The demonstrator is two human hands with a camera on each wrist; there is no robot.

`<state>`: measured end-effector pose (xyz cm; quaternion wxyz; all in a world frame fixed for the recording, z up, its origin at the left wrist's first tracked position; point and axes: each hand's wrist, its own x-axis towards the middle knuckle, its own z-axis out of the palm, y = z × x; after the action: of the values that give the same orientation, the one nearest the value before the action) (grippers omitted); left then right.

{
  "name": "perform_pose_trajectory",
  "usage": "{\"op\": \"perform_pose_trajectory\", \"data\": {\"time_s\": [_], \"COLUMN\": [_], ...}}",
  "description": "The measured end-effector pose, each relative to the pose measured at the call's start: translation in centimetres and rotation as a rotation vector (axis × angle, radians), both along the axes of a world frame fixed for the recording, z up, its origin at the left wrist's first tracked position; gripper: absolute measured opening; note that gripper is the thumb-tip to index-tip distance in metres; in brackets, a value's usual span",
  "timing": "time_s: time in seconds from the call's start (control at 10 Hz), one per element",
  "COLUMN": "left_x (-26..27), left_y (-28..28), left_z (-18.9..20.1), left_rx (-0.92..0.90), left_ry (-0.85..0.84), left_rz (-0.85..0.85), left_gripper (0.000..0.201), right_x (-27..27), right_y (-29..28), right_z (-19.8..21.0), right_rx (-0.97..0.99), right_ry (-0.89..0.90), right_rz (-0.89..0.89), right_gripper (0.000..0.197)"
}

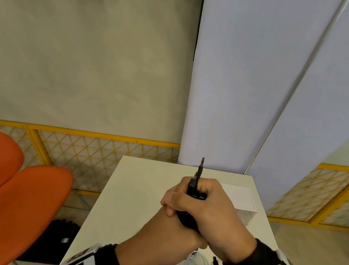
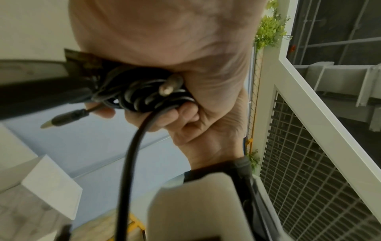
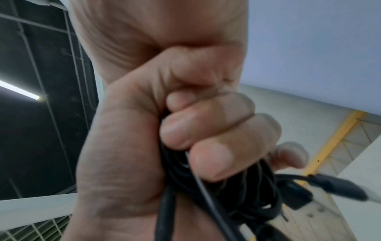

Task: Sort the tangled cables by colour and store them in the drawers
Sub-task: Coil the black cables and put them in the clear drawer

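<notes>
Above the bench [image 1: 135, 192], both the right hand [image 1: 211, 210] and left hand [image 1: 160, 242] clench the black cable bundle [image 1: 194, 188], plugs pointing toward twelve o'clock.

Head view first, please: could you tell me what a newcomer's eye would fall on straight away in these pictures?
Both hands, left and right, are clasped together over the white table, gripping a coiled bundle of black cables with a plug sticking up. Orange chairs stand at the left. A white box sits on the table behind the hands.
</notes>
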<state>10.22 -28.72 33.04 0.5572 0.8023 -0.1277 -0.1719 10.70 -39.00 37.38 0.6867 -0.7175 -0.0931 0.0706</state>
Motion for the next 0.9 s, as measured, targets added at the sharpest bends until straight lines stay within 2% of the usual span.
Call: {"op": "perform_pose_trajectory", "data": {"time_s": [0.1,0.2,0.3,0.4,0.5,0.6,0.7,0.8,0.9], "left_x": [0.3,-0.2,0.0,0.5,0.8,1.0,1.3,2.2,2.7], "left_y": [1.8,2.5,2.6,2.3,2.2,2.4,2.5,2.8,3.1], "left_z": [0.3,2.0,3.0,3.5,3.4,2.8,2.6,2.0,1.8], "left_rx": [-0.038,-0.305,-0.279,-0.221,-0.209,-0.239,-0.316,-0.424,-0.570], "left_ry": [0.032,0.087,0.030,0.110,0.230,0.257,0.270,0.261,0.347], "left_rz": [0.015,-0.066,-0.079,-0.126,-0.151,-0.165,-0.073,0.077,0.136], "left_gripper": [0.026,0.041,0.047,0.032,0.037,0.032,0.031,0.032,0.017], "right_x": [-0.1,0.1,0.3,0.6,0.3,-0.6,-1.6,-2.3,-2.9], "right_y": [-0.1,-0.2,-0.2,-0.3,-0.5,-0.8,-0.9,-0.9,-1.0], "right_z": [0.1,0.1,-0.1,-0.3,-0.7,-1.5,-2.8,-4.2,-5.0], "right_rx": [0.063,0.115,0.052,-0.006,-0.041,-0.028,-0.057,-0.125,-0.188], "right_ry": [-0.078,-0.097,-0.143,-0.104,-0.073,-0.023,0.063,0.057,0.057], "right_rz": [0.064,0.154,0.161,0.087,0.041,0.046,0.038,-0.004,0.009], "right_gripper": [0.023,0.020,0.021,0.020,0.026,0.043,0.058,0.062,0.062]}}
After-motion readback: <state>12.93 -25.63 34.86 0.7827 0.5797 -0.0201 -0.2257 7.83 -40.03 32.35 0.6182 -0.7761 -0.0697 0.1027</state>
